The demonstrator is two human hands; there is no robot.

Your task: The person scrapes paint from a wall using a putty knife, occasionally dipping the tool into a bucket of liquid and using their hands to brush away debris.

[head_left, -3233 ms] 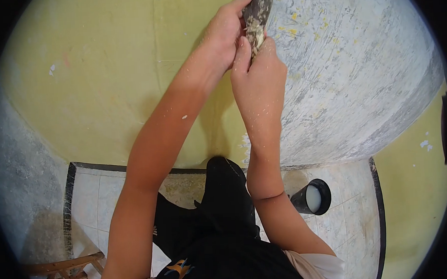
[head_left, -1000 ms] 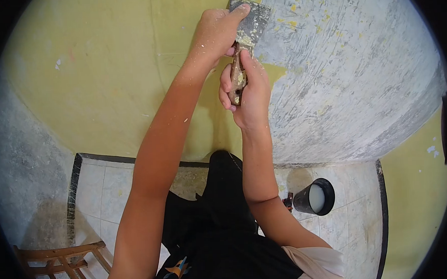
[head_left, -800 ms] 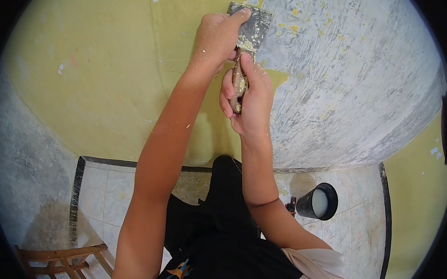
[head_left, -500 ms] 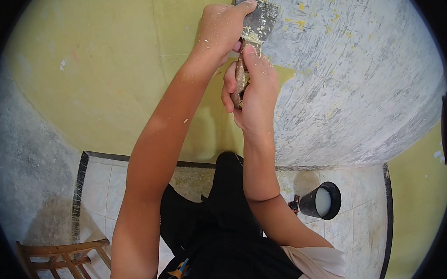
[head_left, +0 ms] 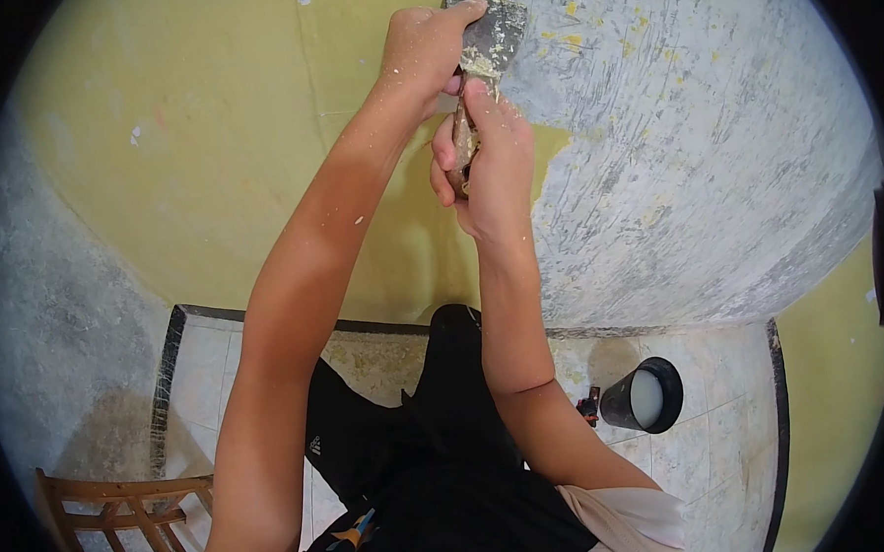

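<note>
A paint scraper (head_left: 496, 39) with a wide metal blade, crusted with pale flakes, is against the wall (head_left: 644, 159). My right hand (head_left: 504, 160) is wrapped round its worn handle, thumb up toward the blade. Higher up, my left hand (head_left: 427, 55) grips the blade's left side, its thumb lying on the blade face and its other fingers mostly hidden behind. Yellow-green paint (head_left: 218, 118) covers the wall on the left. Right of the blade the surface is bare, grey-white and scratched, with small yellow specks.
On the tiled floor (head_left: 702, 462) to the right stands a black bucket (head_left: 661, 395) of whitish liquid, with a small dark red object (head_left: 588, 408) beside it. A wooden chair (head_left: 126, 502) is at the lower left. Paint crumbs lie along the wall's foot.
Both hands and the scraper appear slightly further left in view, partly because the camera has shifted. A bare patch at the top left has come further into sight. Both grips are the same.
</note>
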